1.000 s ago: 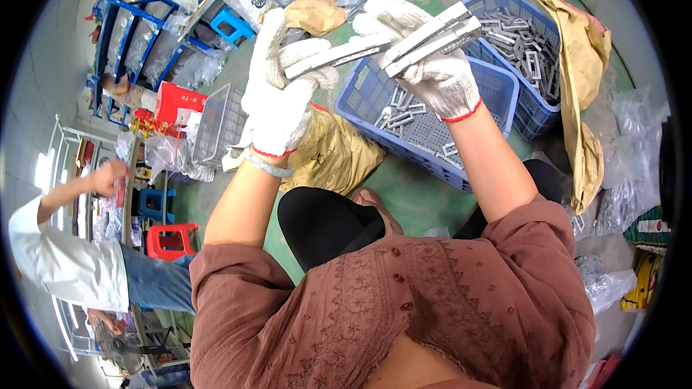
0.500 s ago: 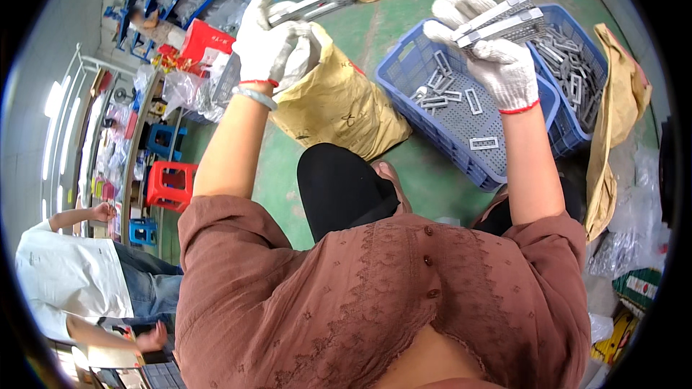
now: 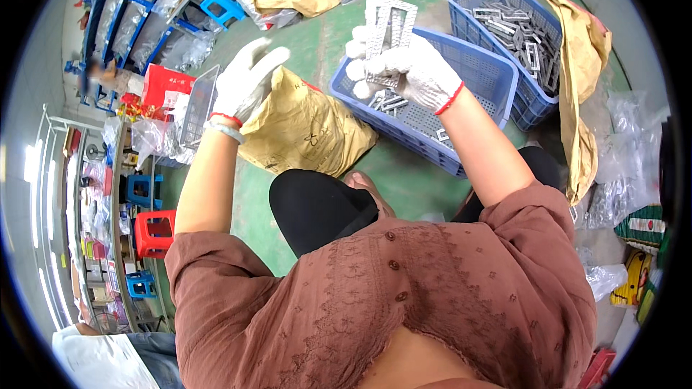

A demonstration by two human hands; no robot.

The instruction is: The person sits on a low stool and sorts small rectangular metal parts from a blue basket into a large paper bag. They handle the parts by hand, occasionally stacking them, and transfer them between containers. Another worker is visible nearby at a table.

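Both my hands wear white knit gloves with red cuffs. My left hand [image 3: 249, 81] is above the opening of a yellow woven sack [image 3: 310, 130], thumb and fingers apart with nothing in them. A few grey rectangular metal-looking frames [image 3: 390, 20] stand upright in my right hand [image 3: 425, 75], pinched between thumb and fingers. That hand is over the near blue plastic basket [image 3: 425, 135], where several similar loose pieces [image 3: 389, 104] lie. The inside of the sack is hidden from this view.
Beyond on the right, another blue basket [image 3: 461, 18] holds many grey frames [image 3: 530, 43]. An empty-looking tan sack [image 3: 577, 79] drapes beside it. Red stool [image 3: 155, 234], blue stools [image 3: 222, 7] and shelves stand left. Another person's pale shirt [image 3: 101, 360] shows at lower left.
The grey frames in my left hand are gone from it, and its fingers have opened. My right hand has swung left with its frames, now tipped upright. The whole view has shifted.
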